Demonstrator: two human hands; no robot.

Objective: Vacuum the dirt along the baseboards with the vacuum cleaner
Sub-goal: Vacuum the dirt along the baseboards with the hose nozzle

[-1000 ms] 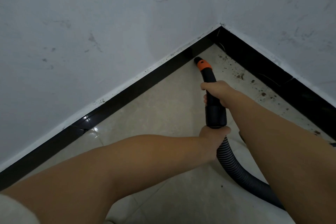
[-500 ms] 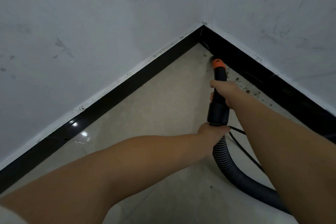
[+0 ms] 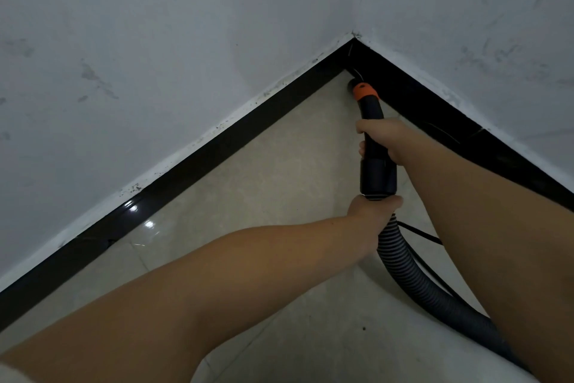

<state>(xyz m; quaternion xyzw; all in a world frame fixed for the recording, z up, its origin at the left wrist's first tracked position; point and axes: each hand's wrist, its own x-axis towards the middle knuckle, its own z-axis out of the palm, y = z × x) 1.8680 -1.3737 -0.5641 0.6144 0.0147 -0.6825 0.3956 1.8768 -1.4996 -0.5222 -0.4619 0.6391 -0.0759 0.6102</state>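
A black vacuum nozzle [image 3: 371, 109] with an orange collar [image 3: 365, 91] points into the room corner, its tip right at the foot of the black baseboard [image 3: 198, 162]. My right hand [image 3: 385, 140] grips the nozzle tube just above the wide black cuff [image 3: 378, 176]. My left hand [image 3: 372, 211] grips the top of the ribbed grey hose [image 3: 403, 267] directly below that cuff. The hose curves down to the right and disappears behind my right forearm. No dirt shows on the tile in front of the nozzle.
Two scuffed white walls meet at the corner [image 3: 354, 36]. The right baseboard [image 3: 466, 131] runs down to the right edge. A thin black cord [image 3: 419, 235] lies on the glossy beige tile floor [image 3: 264, 183] beside the hose. A small dark speck [image 3: 364, 328] lies near the hose.
The nozzle has swept from the left baseboard over to the right one and then up into the corner. Both hands kept their grip; the dirt specks seen along the right baseboard are out of sight.
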